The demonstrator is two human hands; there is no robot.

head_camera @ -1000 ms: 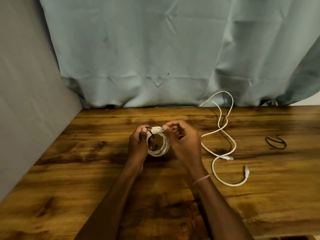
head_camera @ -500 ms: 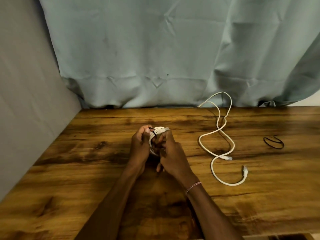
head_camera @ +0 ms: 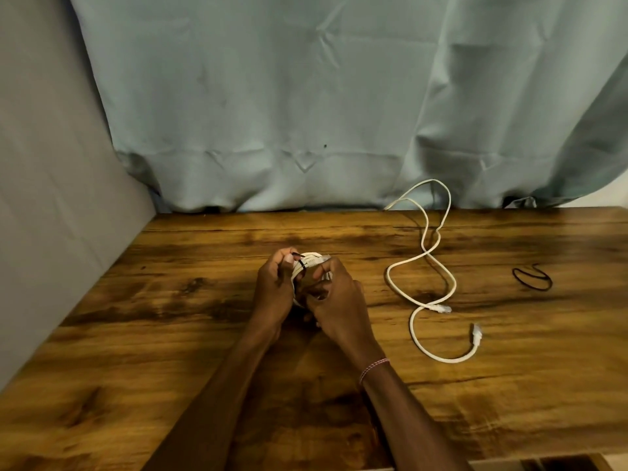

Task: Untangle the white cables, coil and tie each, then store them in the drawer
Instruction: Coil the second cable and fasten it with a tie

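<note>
White coil point(head_camera: 316, 261): held mid-table for tying
Left hand point(head_camera: 274, 288): fingers pinch black tie point(head_camera: 302, 268)
Right hand point(head_camera: 338, 302): fingers curled round coil

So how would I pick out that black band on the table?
Take the wooden table and follow it to the right side. Beyond the loose white cable lies a thin black band. It is small, dark and looped, touching nothing else.

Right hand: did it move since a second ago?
Yes. The right hand slid left, away from the loose white cable, and now covers most of the coiled cable.
</note>
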